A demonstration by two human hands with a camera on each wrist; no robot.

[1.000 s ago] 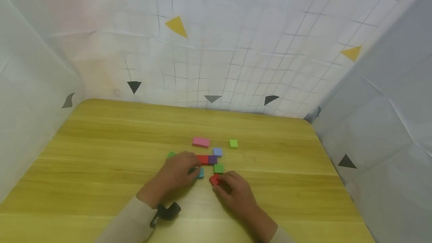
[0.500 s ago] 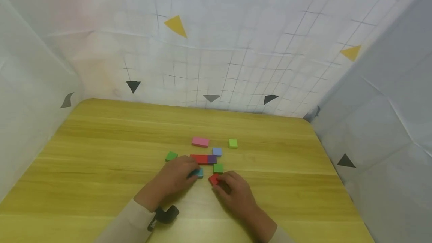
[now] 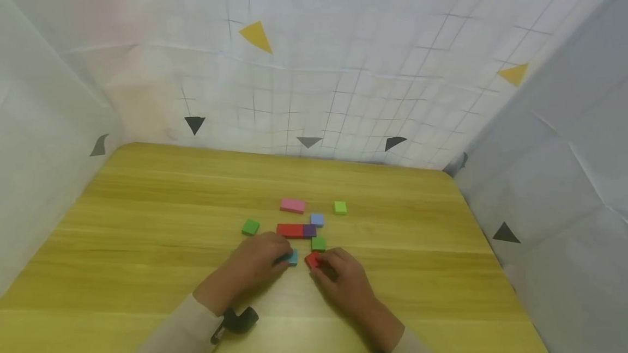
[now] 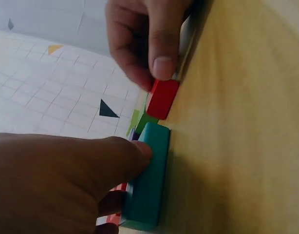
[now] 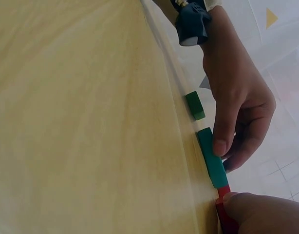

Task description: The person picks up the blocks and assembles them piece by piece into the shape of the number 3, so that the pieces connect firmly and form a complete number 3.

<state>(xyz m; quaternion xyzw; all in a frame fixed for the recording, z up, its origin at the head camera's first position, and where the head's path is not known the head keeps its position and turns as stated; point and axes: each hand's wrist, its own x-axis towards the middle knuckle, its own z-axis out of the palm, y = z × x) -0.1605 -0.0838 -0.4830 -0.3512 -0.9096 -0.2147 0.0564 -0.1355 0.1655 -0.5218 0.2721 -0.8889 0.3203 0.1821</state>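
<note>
My left hand (image 3: 257,259) pinches a long teal block (image 4: 152,183) between thumb and fingers, low over the wooden table; in the head view only its right end shows past the fingertips. To the right, my right hand (image 3: 345,282) holds a red block (image 3: 311,260) by thumb and fingertips. A small gap separates the two blocks in the head view. Just beyond them lie a green block (image 3: 318,243), a long red block (image 3: 290,230) with a purple block (image 3: 309,230) at its right end, and a light blue block (image 3: 316,220).
Farther back on the table (image 3: 417,266) lie a pink block (image 3: 292,205) and a lime green block (image 3: 340,207). Another green block (image 3: 250,227) sits beyond my left hand. White patterned sheeting (image 3: 304,70) hangs behind the table and along both sides.
My left hand has drawn the teal block slightly toward me, away from the long red block, uncovering more of that block and the left green block. My right hand has hardly moved.
</note>
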